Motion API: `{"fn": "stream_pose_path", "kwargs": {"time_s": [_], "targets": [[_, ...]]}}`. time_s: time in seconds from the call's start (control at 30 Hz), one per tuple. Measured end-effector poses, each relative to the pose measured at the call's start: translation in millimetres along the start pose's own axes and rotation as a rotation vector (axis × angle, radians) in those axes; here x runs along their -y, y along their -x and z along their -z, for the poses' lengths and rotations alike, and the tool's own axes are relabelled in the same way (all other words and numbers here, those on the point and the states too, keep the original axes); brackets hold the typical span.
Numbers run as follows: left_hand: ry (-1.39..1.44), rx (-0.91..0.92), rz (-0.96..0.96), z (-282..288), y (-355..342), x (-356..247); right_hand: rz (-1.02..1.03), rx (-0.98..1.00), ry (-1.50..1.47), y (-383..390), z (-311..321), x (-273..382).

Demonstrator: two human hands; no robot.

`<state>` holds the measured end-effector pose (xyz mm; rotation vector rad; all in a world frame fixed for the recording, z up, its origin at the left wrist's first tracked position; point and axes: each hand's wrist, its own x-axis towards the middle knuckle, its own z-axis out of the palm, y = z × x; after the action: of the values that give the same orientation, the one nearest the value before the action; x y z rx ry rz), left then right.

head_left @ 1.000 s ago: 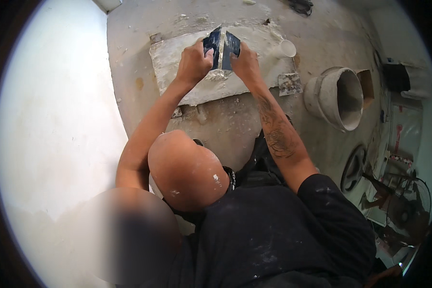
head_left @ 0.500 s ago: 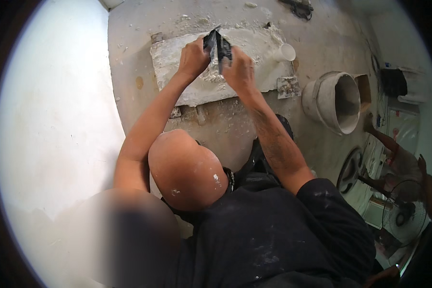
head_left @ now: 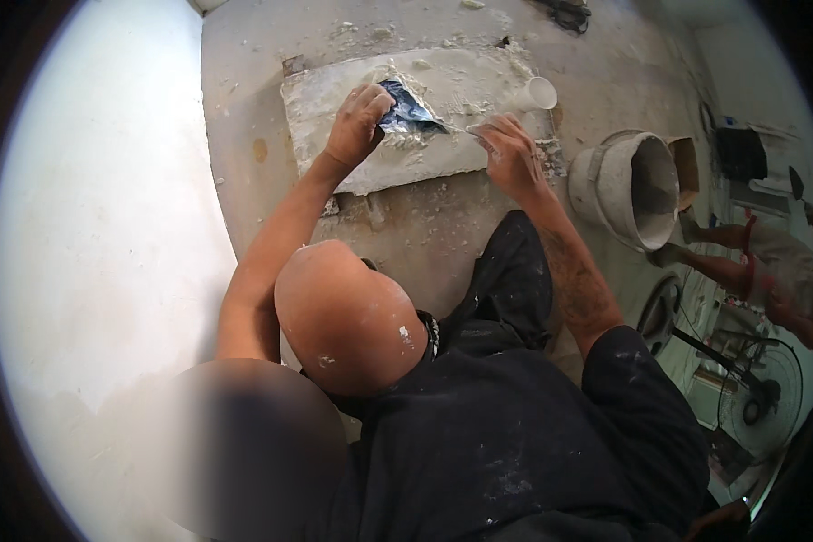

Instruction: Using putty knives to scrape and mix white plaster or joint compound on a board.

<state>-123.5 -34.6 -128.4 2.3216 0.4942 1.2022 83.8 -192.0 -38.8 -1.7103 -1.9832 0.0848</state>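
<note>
My left hand (head_left: 359, 119) is closed on the handle end of a dark blue putty scraper (head_left: 408, 110). Its broad face carries wet white plaster and lies low over the board. My right hand (head_left: 515, 155) grips a second putty scraper (head_left: 481, 135), turned so nearly edge-on that little of it shows. A gap separates the two tools. Beneath both hands is a flat board (head_left: 366, 181) coated in white plaster, with a ridged heap of plaster (head_left: 417, 147) around the left blade. A white cup (head_left: 538, 93) lies tipped on the board's right side, just beyond my right hand.
A plaster-crusted bucket (head_left: 610, 194) lies on its side at the right. White wall (head_left: 108, 226) bounds the left. Crumbs of plaster litter the floor (head_left: 280, 36). Farther right stand a fan (head_left: 759, 402) and another person (head_left: 781, 262) with arms reaching toward the floor.
The two scrapers were upright and together; now they are apart. My right hand has moved right and slightly down, while the left blade has tilted flat over the board. The other person has shifted.
</note>
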Motion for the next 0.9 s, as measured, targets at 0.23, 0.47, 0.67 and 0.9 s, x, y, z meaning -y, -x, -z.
{"fn": "stream_pose_path", "kwargs": {"time_s": [0.23,0.47,0.67,0.9], "targets": [[0.040,0.049,-0.135,0.7,5.5,-5.5,0.057,0.100,-0.047,-34.8,-18.9,-22.6],[0.004,0.018,0.093,-3.8,23.5,-12.3,0.020,0.190,-0.013,-65.4,-61.5,-69.9],[-0.073,-0.393,0.904,13.1,66.3,4.0,0.066,0.202,0.018,-5.4,-103.7,-52.4],[0.055,-0.608,0.987,17.7,131.5,-14.4,0.228,0.257,0.008,85.0,-159.9,-0.8]]}}
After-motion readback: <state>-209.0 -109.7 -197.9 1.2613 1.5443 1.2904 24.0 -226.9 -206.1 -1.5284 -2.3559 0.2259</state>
